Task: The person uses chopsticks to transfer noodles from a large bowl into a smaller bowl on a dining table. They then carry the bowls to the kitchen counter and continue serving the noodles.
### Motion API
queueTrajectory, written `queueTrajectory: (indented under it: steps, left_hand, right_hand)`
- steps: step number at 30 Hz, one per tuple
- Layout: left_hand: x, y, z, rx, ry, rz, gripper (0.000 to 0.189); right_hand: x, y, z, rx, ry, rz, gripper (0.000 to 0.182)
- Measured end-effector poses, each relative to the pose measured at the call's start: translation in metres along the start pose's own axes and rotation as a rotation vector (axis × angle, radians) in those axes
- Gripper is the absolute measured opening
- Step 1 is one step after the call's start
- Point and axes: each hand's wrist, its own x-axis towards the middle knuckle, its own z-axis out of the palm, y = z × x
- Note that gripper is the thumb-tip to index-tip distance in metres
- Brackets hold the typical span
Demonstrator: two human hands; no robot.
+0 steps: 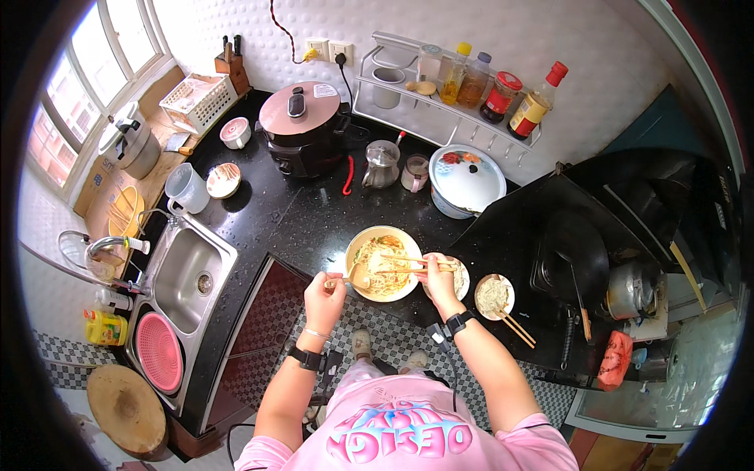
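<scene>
A large round bowl of noodles with bits of vegetable stands at the counter's front edge. My left hand grips the handle of a spoon, whose bowl dips into the noodles from the left. From the right, my right hand holds a pair of chopsticks with their tips over the noodles. Partly behind my right hand is a smaller bowl with pale food. Further right, another small bowl holds pale shredded food, with a second pair of chopsticks leaning on its rim.
A steel sink with a pink colander lies left. Behind the noodles stand an electric cooker, a glass teapot and a lidded enamel pot. A wok sits on the stove at right. Bottles line the wall rack.
</scene>
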Motion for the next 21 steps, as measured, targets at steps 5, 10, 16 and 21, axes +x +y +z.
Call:
queueTrajectory:
  steps: [5, 10, 16, 21]
  left_hand:
    - [-0.002, -0.006, -0.008, -0.051, 0.016, -0.013, 0.006]
    - [0.002, 0.001, -0.014, -0.045, 0.037, 0.015, 0.005]
    - [0.01, 0.0, -0.025, -0.14, 0.051, 0.022, 0.004]
    - [0.014, 0.008, -0.03, -0.208, 0.071, 0.034, 0.004]
  right_hand:
    - [0.008, 0.029, 0.007, -0.034, 0.062, 0.041, 0.027]
    - [0.011, 0.034, 0.014, 0.114, 0.104, 0.173, 0.027]
    - [0.014, 0.039, 0.017, 0.397, 0.158, 0.35, 0.027]
    - [0.014, 0.032, 0.011, 0.552, 0.183, 0.397, 0.029]
